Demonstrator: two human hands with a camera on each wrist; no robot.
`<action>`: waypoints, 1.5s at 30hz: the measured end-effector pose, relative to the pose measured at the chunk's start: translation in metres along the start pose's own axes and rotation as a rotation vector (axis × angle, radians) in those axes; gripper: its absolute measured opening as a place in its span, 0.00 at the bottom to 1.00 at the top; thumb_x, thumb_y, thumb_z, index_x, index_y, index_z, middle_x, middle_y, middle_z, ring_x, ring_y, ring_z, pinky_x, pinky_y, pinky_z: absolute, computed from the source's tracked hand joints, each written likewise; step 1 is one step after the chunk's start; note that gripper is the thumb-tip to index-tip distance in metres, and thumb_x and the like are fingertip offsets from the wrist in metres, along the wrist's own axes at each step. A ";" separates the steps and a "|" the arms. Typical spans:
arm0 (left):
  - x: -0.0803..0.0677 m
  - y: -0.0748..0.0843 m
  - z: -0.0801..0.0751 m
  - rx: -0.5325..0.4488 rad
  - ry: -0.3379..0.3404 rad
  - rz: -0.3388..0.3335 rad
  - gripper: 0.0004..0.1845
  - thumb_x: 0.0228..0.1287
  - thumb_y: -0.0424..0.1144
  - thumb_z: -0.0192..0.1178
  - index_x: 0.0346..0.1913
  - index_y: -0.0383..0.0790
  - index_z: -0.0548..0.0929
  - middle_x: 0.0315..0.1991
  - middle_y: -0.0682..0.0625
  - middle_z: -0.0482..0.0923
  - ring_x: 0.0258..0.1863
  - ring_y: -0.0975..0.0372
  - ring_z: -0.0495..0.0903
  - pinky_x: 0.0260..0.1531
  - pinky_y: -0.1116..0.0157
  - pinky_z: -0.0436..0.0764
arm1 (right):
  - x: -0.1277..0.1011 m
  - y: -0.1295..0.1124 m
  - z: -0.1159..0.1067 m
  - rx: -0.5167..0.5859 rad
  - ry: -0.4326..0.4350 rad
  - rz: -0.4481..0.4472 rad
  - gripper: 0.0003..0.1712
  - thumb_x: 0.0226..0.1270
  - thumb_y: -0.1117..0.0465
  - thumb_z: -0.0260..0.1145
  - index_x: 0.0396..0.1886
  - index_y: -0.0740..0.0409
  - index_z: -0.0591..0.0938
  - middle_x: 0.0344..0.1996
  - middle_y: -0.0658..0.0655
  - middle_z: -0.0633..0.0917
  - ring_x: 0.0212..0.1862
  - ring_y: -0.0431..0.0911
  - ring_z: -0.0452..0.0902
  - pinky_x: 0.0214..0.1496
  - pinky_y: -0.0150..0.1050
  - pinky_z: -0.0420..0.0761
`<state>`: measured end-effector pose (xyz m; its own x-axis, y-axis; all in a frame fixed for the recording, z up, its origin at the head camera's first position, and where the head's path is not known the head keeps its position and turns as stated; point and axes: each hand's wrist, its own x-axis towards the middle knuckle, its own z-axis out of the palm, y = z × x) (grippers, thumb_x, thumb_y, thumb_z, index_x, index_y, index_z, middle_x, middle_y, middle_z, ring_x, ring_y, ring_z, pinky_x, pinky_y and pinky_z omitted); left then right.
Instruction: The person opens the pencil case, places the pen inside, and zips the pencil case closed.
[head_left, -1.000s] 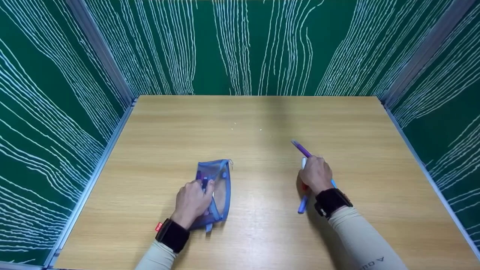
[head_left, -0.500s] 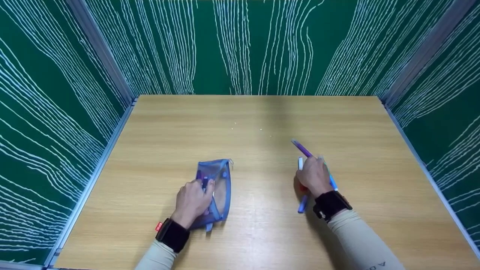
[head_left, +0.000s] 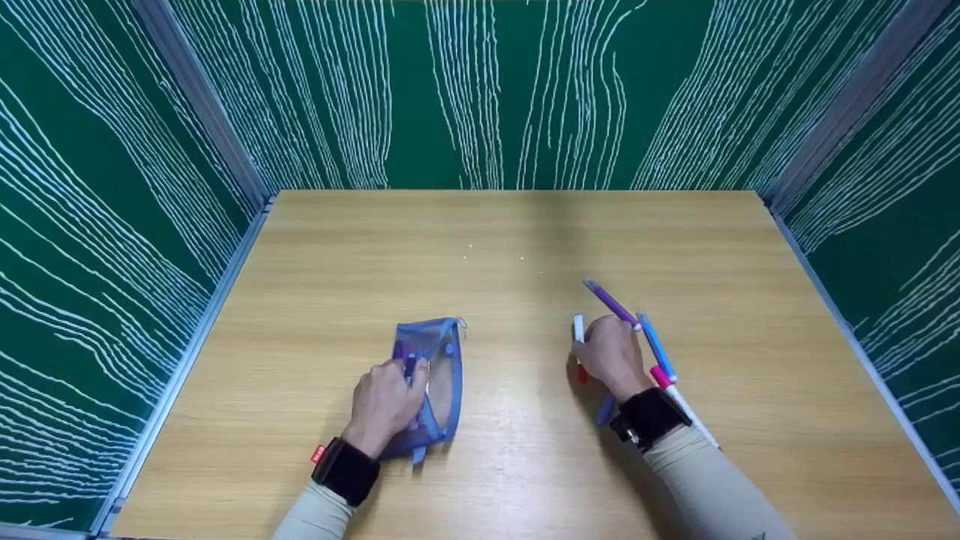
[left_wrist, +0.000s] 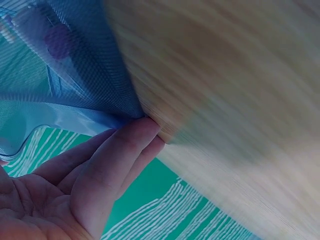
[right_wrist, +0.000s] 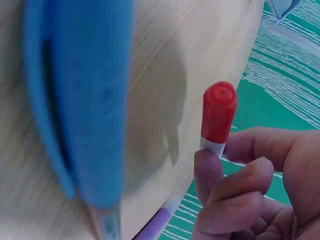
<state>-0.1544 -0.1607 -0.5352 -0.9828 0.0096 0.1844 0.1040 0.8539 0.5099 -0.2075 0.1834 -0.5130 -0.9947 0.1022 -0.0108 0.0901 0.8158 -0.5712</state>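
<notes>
My left hand [head_left: 386,401] grips the near-left side of a blue mesh zip pouch [head_left: 448,397] on the table. Its fingertips press at the pouch's edge in the left wrist view, and dark purple and blue items show through the mesh [left_wrist: 75,65]. Over to the right, my right hand [head_left: 613,356] pinches a white marker with a red cap [right_wrist: 219,112] between thumb and fingers. The cap points back toward the wrist. Around this hand lie a purple pen [head_left: 611,304], a light blue pen [head_left: 657,346] and a white marker with a pink cap [head_left: 686,405].
A darker blue pen [head_left: 606,409] lies partly hidden beneath the right wrist. The wooden table [head_left: 510,225] is enclosed by green walls [head_left: 409,97] with white wavy lines. Tiny white specks dot the table's far half.
My right hand has shifted left with the red-capped marker, leaving the light blue pen and pink-capped marker in fuller view. The left hand and pouch have stayed put.
</notes>
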 end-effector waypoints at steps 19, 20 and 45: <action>0.000 0.001 0.000 0.007 -0.004 -0.003 0.25 0.74 0.54 0.52 0.27 0.36 0.82 0.25 0.43 0.82 0.23 0.51 0.82 0.26 0.51 0.81 | -0.018 -0.034 0.024 0.121 -0.047 -0.033 0.06 0.58 0.62 0.76 0.28 0.61 0.90 0.23 0.52 0.87 0.24 0.43 0.77 0.27 0.36 0.76; 0.000 0.001 0.000 0.007 -0.001 0.001 0.25 0.74 0.54 0.53 0.27 0.36 0.83 0.25 0.43 0.82 0.22 0.51 0.82 0.26 0.51 0.80 | -0.019 -0.036 0.026 0.129 -0.051 -0.034 0.06 0.58 0.62 0.76 0.28 0.60 0.90 0.23 0.52 0.87 0.24 0.43 0.77 0.25 0.34 0.75; 0.001 0.003 -0.001 0.011 -0.030 -0.033 0.26 0.74 0.55 0.52 0.30 0.35 0.84 0.24 0.44 0.81 0.22 0.53 0.81 0.27 0.51 0.81 | -0.040 -0.085 0.060 0.333 -0.205 -0.016 0.04 0.60 0.63 0.76 0.28 0.57 0.89 0.19 0.49 0.86 0.19 0.39 0.78 0.21 0.32 0.75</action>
<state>-0.1544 -0.1588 -0.5328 -0.9898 -0.0029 0.1425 0.0704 0.8594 0.5064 -0.1780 0.0756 -0.5132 -0.9882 -0.0527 -0.1441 0.0866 0.5840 -0.8071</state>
